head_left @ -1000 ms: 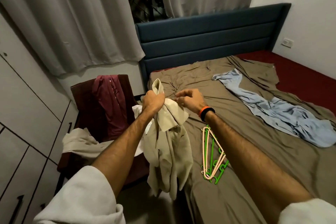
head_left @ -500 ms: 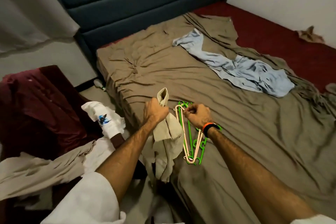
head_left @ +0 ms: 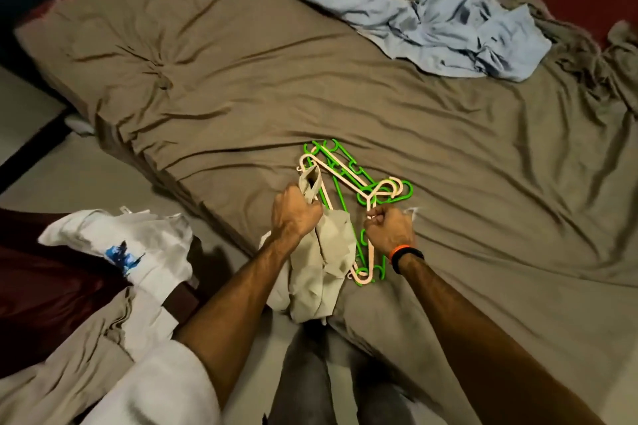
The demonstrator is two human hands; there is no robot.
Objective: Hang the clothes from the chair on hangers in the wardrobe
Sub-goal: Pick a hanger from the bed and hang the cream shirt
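My left hand [head_left: 295, 216] grips a bunched beige garment [head_left: 319, 269] that hangs down over the bed's edge. My right hand [head_left: 390, 226] pinches a pale pink hanger [head_left: 345, 179] near its neck. That hanger lies in a pile with several green hangers [head_left: 366, 191] on the brown sheet, just beyond both hands. At the lower left, the dark red chair [head_left: 41, 286] holds a white shirt with a blue print [head_left: 127, 252] and a beige cloth [head_left: 69, 348]. The wardrobe is out of view.
The bed [head_left: 241, 86] with its wrinkled brown sheet fills most of the view. A light blue garment [head_left: 431, 21] lies crumpled at its far right. Pale floor [head_left: 69, 169] shows between chair and bed. My grey-trousered legs [head_left: 303, 383] stand below.
My view has tilted down toward the bed. My right hand left the beige garment, came down to the hanger pile and took hold of the pink hanger. My left hand keeps gripping the garment.
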